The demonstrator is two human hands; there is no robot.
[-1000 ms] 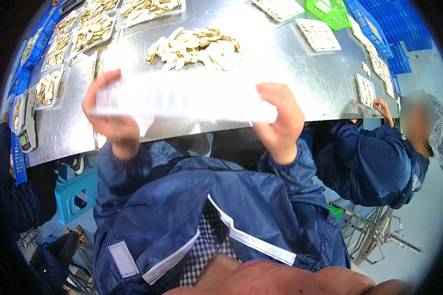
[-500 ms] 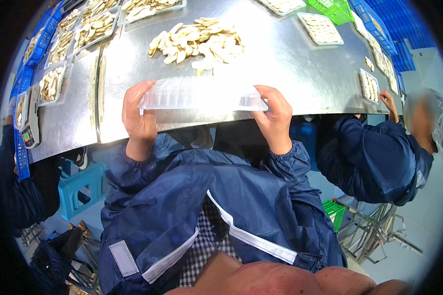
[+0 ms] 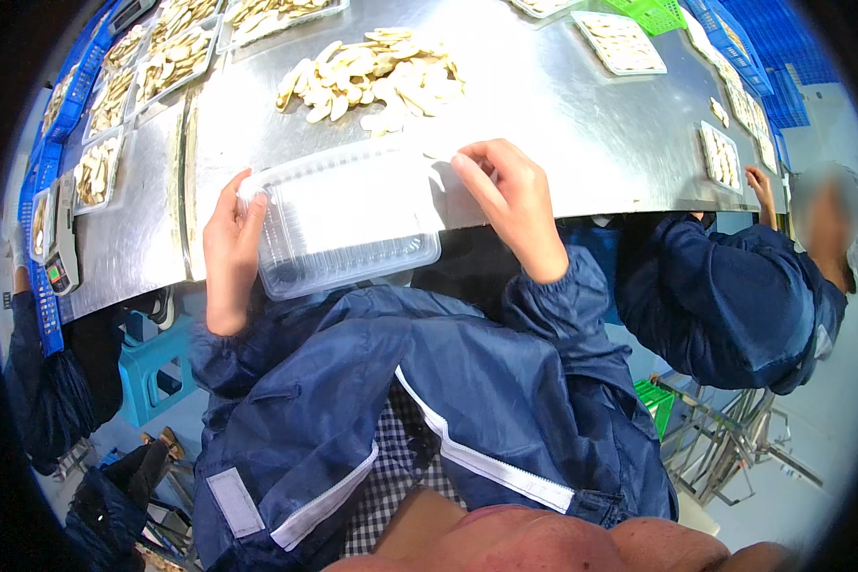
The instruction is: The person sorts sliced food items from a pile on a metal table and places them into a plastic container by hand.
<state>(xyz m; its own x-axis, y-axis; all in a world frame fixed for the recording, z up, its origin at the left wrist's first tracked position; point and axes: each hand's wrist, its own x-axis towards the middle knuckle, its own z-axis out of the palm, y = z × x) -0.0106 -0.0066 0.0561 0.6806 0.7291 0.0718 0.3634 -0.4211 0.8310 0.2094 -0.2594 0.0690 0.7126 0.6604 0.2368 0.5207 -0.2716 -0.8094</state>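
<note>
My left hand (image 3: 231,243) grips a clear plastic tray (image 3: 353,270) by its left side, thumb over the rim. The tray is tilted, overlapping the near edge of the steel table, and nothing shows inside it. My right hand (image 3: 517,195) is off the tray, to its right above the table edge. Its thumb and forefinger are brought together; glare hides whatever may be between them. Just beyond the tray lies a loose pile of pale, brown-edged slices (image 3: 367,81), which look like mushroom slices.
Filled trays (image 3: 176,67) stand at the far left, beside a scale (image 3: 60,253). More filled trays (image 3: 620,43) and a green basket (image 3: 650,13) are at the far right. A co-worker in a dark blue jacket (image 3: 710,296) sits to my right. A blue stool (image 3: 153,372) stands at lower left.
The tray has tipped so its inside faces me and has shifted left and nearer. My right hand has let go of it; my left hand has moved left and down with it.
</note>
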